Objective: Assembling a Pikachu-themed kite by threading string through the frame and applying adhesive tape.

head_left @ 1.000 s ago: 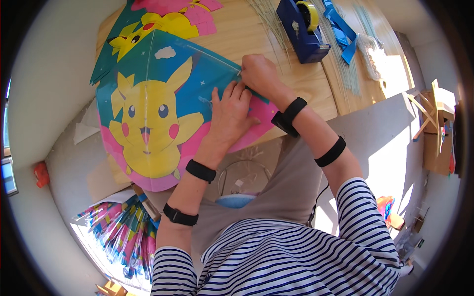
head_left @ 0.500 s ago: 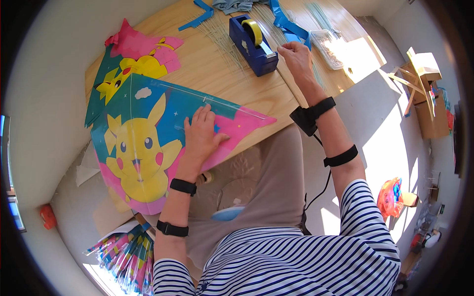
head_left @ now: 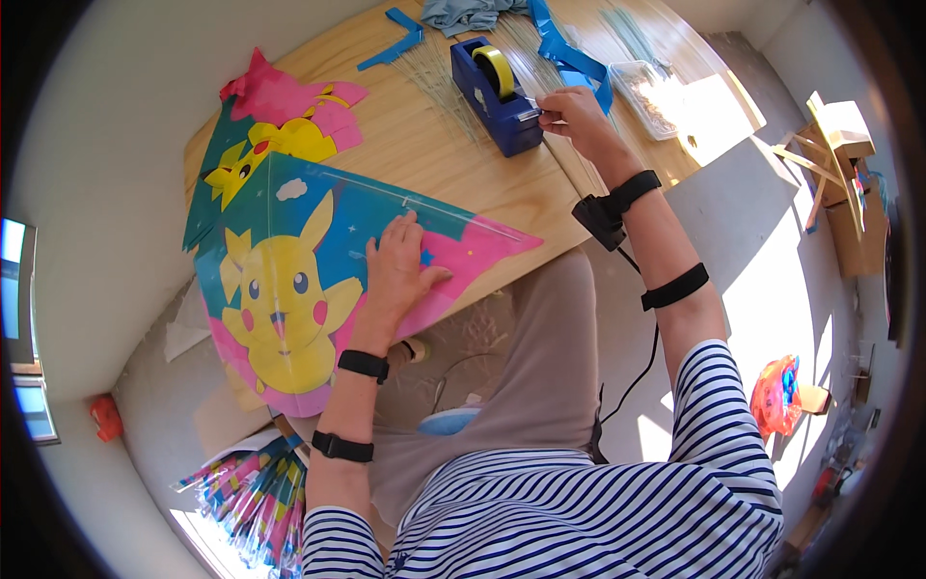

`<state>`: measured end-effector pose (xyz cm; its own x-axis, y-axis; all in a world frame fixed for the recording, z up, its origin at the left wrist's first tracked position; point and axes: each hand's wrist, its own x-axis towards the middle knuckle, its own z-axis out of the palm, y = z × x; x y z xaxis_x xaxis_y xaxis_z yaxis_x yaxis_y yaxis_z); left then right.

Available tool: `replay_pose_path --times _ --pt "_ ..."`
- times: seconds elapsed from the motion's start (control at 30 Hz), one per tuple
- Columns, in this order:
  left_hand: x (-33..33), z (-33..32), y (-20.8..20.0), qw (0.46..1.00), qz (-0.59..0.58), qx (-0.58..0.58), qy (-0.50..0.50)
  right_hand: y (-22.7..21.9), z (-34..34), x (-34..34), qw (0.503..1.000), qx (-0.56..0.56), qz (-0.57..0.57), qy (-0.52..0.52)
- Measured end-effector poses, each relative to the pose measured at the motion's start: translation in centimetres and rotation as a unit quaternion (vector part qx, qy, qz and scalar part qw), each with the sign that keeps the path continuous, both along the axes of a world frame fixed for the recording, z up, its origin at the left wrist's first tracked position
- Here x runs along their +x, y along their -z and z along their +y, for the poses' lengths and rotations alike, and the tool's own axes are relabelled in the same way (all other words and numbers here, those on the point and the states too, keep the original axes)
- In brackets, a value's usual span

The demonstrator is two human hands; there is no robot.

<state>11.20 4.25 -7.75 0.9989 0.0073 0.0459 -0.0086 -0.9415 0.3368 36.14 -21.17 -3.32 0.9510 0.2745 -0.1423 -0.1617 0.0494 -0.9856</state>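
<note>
A kite sheet [head_left: 289, 289] printed with a yellow cartoon figure on teal and pink lies at the table's near left edge. My left hand [head_left: 394, 265] lies on its right part with fingers spread, fingertips near a thin rod [head_left: 444, 217] along the upper edge. Beyond it stands a dark blue tape dispenser [head_left: 502, 111] carrying a yellow-cored roll of tape [head_left: 494, 69]. At the dispenser's front cutting edge, my right hand [head_left: 584, 121] pinches the tape's end between thumb and fingers. The strip itself is clear and hard to see.
Another folded pink, teal and yellow kite sheet [head_left: 289, 106] lies behind the first. Thin rods [head_left: 434, 82], blue strips [head_left: 550, 43] and a clear plastic box [head_left: 641, 96] occupy the table's far side. Bundled kites [head_left: 251, 502] stand low at left.
My right hand has come in against the dispenser's front edge from just right of it. My left hand keeps its place on the kite sheet. The whole view has shifted slightly.
</note>
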Motion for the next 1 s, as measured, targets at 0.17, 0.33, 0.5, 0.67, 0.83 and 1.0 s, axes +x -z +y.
replay_pose_path --times 0.17,0.33,0.5,0.67,0.83,1.0 --pt "-0.1 -0.1 -0.3 1.000 0.007 0.007 -0.004 0.6 -0.7 -2.2 1.000 -0.025 -0.017 -0.009" --pt "0.4 -0.5 -0.3 1.000 0.015 0.003 -0.002 3.3 -1.1 -2.6 0.998 -0.060 0.006 0.016" --pt "0.2 -0.1 -0.3 1.000 0.014 0.002 0.000 4.3 -1.0 -5.5 0.978 0.139 0.150 0.041" --pt "0.2 -0.1 -0.1 1.000 0.004 0.005 0.001 5.0 -1.5 -7.5 0.931 0.268 0.235 0.076" --pt "0.3 -0.1 0.0 1.000 0.010 0.005 -0.001 2.5 1.1 -7.5 0.940 0.246 0.199 0.129" --pt "0.2 -0.2 0.3 1.000 -0.009 -0.008 0.002 3.4 1.8 -6.9 0.950 0.211 0.147 0.175"
